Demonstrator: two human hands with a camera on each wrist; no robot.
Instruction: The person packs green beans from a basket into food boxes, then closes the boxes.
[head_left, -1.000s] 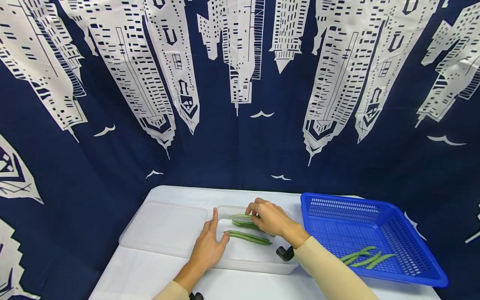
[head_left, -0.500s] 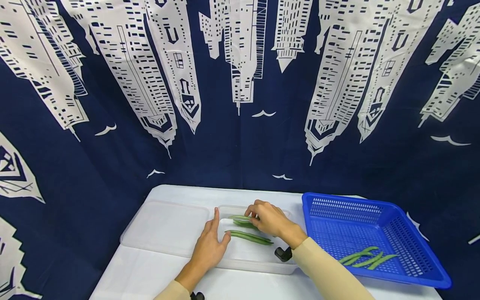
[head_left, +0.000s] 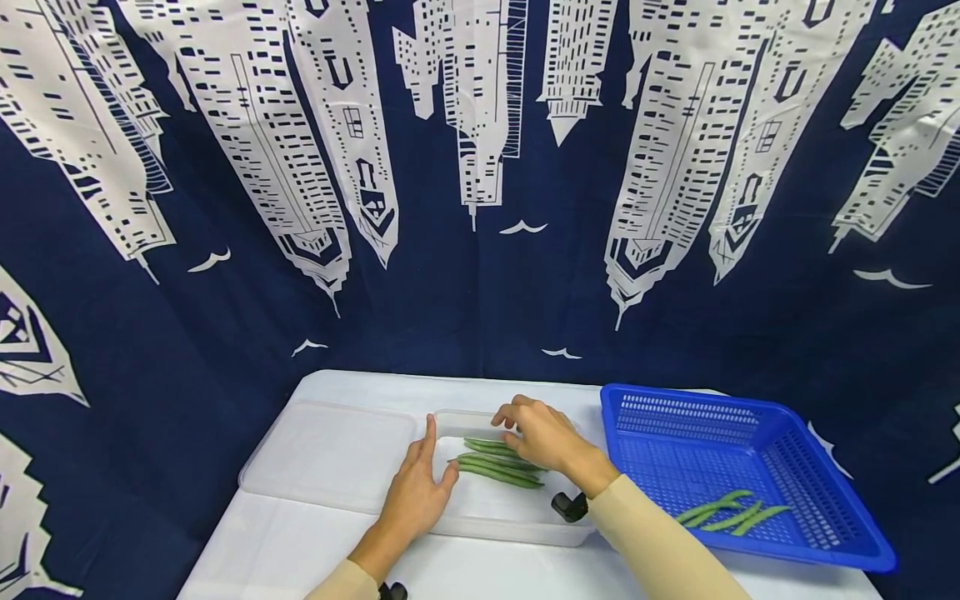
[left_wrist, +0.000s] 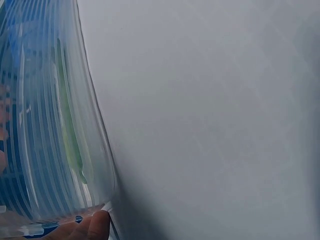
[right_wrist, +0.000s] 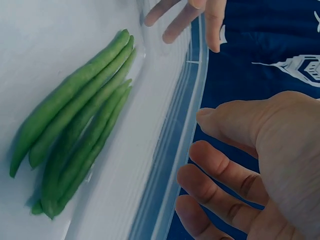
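The spread left hand (head_left: 418,490) is resting at nine o'clock of the clear rectangular plastic container (head_left: 517,531), seemingly for steadying it, while the empty, loosely bent right hand (head_left: 542,435) is hovering at one o'clock, and the slender green beans (head_left: 495,462) inside are now lying closer together than half a second ago.

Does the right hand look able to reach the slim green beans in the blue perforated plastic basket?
Likely yes: the right hand appears to hold nothing, the basket sits to its right, and no lid covers the beans; only the basket's rim must be cleared.
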